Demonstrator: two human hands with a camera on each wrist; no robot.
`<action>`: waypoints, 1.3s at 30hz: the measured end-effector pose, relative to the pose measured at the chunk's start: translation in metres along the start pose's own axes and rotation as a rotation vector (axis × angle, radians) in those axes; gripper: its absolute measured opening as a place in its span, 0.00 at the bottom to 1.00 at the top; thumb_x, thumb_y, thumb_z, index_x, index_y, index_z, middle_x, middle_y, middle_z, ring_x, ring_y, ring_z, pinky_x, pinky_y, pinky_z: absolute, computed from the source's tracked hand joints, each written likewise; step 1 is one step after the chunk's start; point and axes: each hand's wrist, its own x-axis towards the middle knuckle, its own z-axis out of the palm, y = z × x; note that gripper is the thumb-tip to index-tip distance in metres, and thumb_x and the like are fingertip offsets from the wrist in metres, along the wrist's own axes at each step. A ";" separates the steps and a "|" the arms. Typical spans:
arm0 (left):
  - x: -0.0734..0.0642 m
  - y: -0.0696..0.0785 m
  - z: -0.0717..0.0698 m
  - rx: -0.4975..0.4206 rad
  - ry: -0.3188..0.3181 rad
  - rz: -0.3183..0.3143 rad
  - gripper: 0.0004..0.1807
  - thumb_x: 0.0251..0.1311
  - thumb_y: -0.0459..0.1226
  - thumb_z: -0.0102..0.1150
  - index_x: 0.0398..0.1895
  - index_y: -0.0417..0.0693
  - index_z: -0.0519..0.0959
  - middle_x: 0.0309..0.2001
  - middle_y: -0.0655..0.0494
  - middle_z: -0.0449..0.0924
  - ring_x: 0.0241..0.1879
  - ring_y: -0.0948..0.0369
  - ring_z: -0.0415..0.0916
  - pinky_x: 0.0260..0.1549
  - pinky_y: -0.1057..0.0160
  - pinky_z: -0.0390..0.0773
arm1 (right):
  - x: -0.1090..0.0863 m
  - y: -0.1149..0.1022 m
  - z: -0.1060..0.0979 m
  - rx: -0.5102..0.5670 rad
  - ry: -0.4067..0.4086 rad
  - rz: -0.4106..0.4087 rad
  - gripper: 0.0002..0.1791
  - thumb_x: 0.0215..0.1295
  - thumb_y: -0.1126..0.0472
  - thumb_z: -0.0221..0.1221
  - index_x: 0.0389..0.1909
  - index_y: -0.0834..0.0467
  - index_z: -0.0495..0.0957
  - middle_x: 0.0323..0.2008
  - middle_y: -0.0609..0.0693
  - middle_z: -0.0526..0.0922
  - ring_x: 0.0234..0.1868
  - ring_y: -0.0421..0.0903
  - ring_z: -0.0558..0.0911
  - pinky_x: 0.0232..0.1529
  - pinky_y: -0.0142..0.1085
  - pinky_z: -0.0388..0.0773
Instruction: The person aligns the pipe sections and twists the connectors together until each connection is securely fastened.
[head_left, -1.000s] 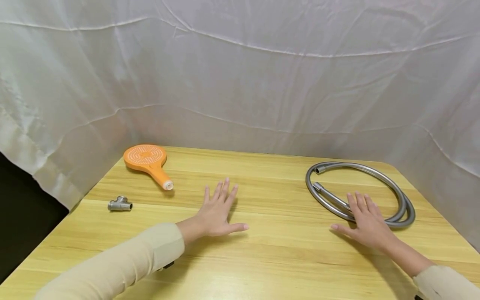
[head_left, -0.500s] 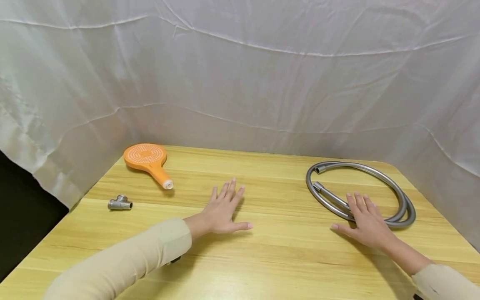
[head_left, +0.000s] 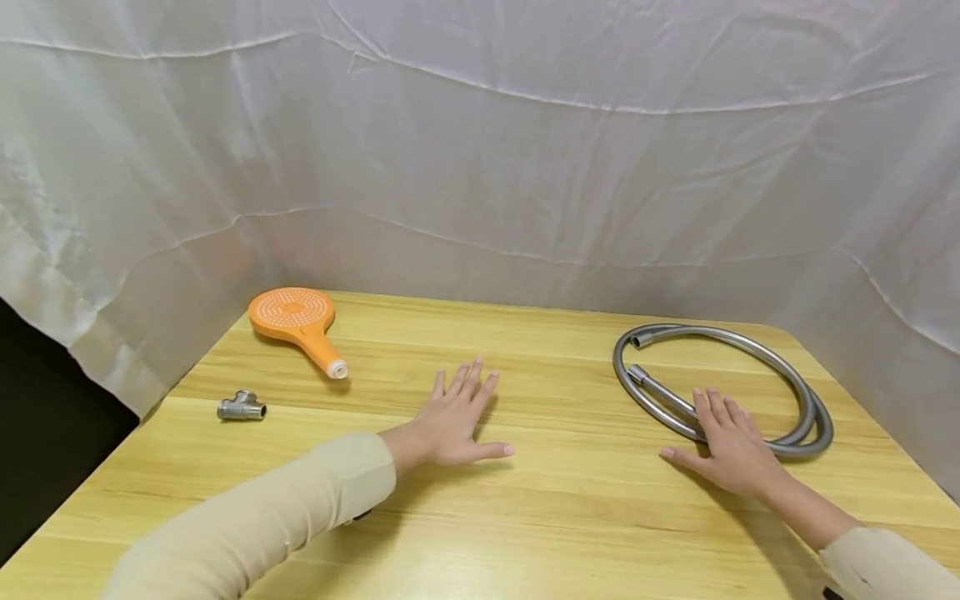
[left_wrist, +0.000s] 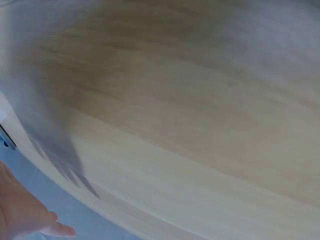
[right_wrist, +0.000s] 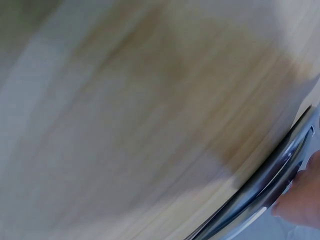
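My left hand (head_left: 453, 423) is spread palm down above the middle of the wooden table (head_left: 540, 533), fingers straight and holding nothing. It shows at the lower left corner of the left wrist view as part of a hand (left_wrist: 22, 215). On the right, my right hand (head_left: 731, 454) also lies flat with straight fingers, overlapping the near side of a coiled grey metallic shower hose (head_left: 806, 402) and hiding part of it. In the right wrist view, the hose (right_wrist: 265, 185) runs beside the fingers. An orange handheld shower head (head_left: 292, 308) lies face up at the back left, its handle towards me.
A small metal tee fitting (head_left: 242, 407) lies at the table's left, nearer than the shower head. Both metal end fittings of the hose lie at its left side. A pale cloth curtain (head_left: 480, 183) encloses the back and sides. The table's left edge drops to a dark area.
My left hand has drifted slightly to the right, fingers still spread. The right hand stays almost in place, and the shower head, tee fitting and hose have not moved.
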 end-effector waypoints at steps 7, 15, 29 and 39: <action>0.006 0.005 0.001 -0.003 -0.022 0.015 0.55 0.55 0.71 0.37 0.73 0.47 0.35 0.73 0.40 0.25 0.72 0.43 0.29 0.67 0.36 0.34 | 0.001 0.000 0.001 -0.004 0.017 -0.023 0.54 0.56 0.38 0.58 0.67 0.74 0.48 0.65 0.80 0.49 0.63 0.76 0.53 0.61 0.66 0.50; 0.013 0.012 0.003 -0.004 -0.011 0.036 0.55 0.54 0.71 0.36 0.74 0.48 0.34 0.73 0.42 0.23 0.73 0.44 0.29 0.67 0.37 0.35 | 0.001 0.000 0.002 -0.004 -0.007 -0.012 0.52 0.56 0.38 0.58 0.65 0.75 0.52 0.64 0.80 0.50 0.61 0.76 0.55 0.60 0.65 0.51; 0.027 0.026 0.008 -0.021 -0.021 0.085 0.55 0.54 0.71 0.38 0.73 0.48 0.33 0.73 0.40 0.25 0.73 0.44 0.30 0.68 0.37 0.37 | -0.001 0.001 0.004 -0.048 0.002 -0.041 0.51 0.56 0.39 0.59 0.64 0.75 0.54 0.60 0.80 0.59 0.59 0.74 0.61 0.58 0.62 0.56; 0.036 0.039 0.011 0.001 -0.038 0.119 0.54 0.55 0.71 0.37 0.73 0.49 0.33 0.73 0.41 0.24 0.73 0.45 0.31 0.69 0.40 0.37 | -0.002 0.001 0.006 -0.044 0.003 -0.045 0.51 0.56 0.40 0.60 0.65 0.75 0.53 0.61 0.79 0.58 0.60 0.74 0.60 0.59 0.64 0.54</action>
